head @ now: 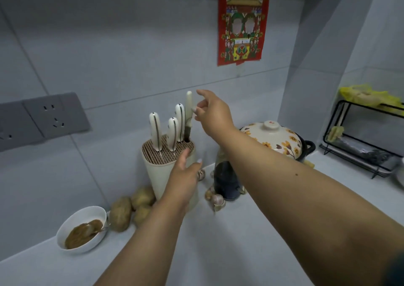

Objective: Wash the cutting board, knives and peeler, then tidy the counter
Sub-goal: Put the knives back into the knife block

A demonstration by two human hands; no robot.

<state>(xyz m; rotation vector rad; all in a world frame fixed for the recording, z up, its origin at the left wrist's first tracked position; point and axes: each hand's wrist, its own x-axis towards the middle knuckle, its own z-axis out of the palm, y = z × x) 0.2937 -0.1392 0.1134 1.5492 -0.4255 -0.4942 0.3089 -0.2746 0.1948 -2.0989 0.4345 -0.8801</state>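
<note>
On the table (229, 242), near left, a white bowl (72, 222) holds brown sauce beside three potatoes (121, 213). The left hand (182, 176), fingers straight, touches the knife block (153, 169) holding four knives. The right hand (213, 110), fingers loose, touches the tallest knife (188, 108).

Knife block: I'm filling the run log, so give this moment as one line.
knife block: three knives seated, fourth knife half in | right hand: at its handle | left hand: steadying block | counter: potatoes, garlic
</note>
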